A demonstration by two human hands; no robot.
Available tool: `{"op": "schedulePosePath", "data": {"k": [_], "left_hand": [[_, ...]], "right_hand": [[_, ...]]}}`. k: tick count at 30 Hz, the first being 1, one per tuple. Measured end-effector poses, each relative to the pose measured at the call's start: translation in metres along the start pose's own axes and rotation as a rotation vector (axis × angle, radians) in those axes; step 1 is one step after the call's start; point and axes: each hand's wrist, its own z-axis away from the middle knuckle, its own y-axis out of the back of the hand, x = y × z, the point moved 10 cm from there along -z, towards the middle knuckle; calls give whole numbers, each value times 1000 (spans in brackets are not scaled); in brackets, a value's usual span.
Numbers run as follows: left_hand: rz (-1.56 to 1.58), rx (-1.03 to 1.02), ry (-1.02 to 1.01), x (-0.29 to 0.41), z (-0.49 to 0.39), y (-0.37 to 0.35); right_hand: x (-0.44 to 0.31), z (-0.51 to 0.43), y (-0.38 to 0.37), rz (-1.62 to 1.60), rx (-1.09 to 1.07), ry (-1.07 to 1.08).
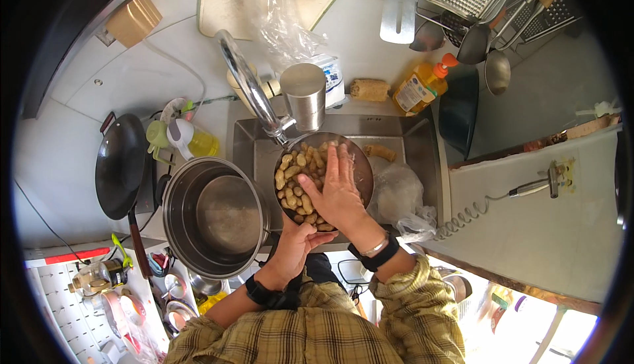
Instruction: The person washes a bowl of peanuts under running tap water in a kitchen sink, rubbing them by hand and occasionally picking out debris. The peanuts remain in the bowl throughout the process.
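Observation:
A round metal bowl full of unshelled peanuts is held over the sink. My left hand grips the bowl's near edge from below, thumb at the rim and other fingers partly hidden underneath. Flat across the peanuts lies my right hand, its thumb spread away from the extended fingers; it covers part of the contents. The chrome faucet arches down to the bowl's far left rim. Left of the bowl, close to my left hand, stands a large stainless steel pot.
Inside the steel sink are a clear plastic bag and a tan cylindrical piece. A metal cup and an orange-capped soap bottle stand behind it. A black wok leans at the left; utensils hang at back right.

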Motion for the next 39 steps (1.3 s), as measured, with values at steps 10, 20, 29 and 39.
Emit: {"op": "schedulePosePath", "data": {"k": [10, 20, 29, 39], "left_hand": [[22, 82, -74, -1, -4, 9], [-2, 157, -33, -8, -6, 17], [21, 126, -38, -5, -9, 10], [24, 157, -58, -3, -17, 18]], "right_hand": [[-7, -9, -26, -8, -180, 41], [-7, -6, -33, 26, -217, 57], [21, -2, -9, 44, -105, -27], [15, -24, -45, 12, -268, 6]]}}
